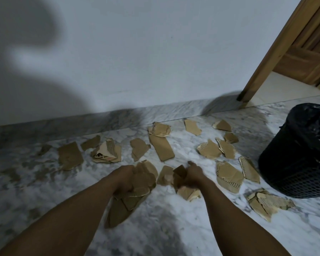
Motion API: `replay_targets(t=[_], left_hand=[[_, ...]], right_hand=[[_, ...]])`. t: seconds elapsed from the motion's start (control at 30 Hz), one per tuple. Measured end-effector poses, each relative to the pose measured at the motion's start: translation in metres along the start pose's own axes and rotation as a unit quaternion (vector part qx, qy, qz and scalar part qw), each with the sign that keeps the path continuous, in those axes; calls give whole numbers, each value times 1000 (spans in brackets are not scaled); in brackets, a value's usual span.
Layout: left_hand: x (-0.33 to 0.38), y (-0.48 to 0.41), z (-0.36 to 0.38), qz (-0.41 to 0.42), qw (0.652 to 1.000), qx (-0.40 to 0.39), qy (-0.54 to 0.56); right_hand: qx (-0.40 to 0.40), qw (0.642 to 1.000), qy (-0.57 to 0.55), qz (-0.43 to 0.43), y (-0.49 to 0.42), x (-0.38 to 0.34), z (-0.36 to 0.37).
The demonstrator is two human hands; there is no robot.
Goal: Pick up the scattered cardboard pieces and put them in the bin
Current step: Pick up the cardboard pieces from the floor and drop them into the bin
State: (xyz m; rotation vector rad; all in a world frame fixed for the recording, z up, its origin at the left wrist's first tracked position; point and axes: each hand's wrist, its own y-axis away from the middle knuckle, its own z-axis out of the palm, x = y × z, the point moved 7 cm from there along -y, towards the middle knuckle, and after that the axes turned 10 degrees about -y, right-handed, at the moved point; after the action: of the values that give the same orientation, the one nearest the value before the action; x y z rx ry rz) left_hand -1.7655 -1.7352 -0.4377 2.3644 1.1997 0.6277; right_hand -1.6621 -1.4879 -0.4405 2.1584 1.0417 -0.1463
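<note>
No brand or readable writing showed; one torn piece (105, 151) near the wall edge of the marble floor (174, 228) carried only blurred black and red marks. The left hand (127, 179) was curled tight around a thick wad of cardboard (135, 189), which stuck out past the fingers and hung below the fist. The right hand (191, 175) pinched a small dark scrap (180, 171) against more pieces (grip details blurred). Other cardboard pieces (162, 148) lay scattered toward the wall. The black bin (299, 163) stood at the floor's right edge.
</note>
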Motion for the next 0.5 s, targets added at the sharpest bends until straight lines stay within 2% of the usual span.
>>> replay_targets(t=[0.07,0.17,0.23,0.33,0.5], left_hand=[[4,-3,1,8,1000,-3,-13],[6,-10,4,17,999,-2,-30],[13,-3,-1,22,999,-1,-32],[8,-11,4,8,999,-5,-35],[8,-13,6,1,999,-17,-46]], right_hand=[[-7,1000,2,-8,4,-1,11],[-35,997,62,-7,6,3,19],[-59,997,48,-22,6,3,19],[-78,995,52,-28,10,8,7],[-115,982,149,6,16,6,-27]])
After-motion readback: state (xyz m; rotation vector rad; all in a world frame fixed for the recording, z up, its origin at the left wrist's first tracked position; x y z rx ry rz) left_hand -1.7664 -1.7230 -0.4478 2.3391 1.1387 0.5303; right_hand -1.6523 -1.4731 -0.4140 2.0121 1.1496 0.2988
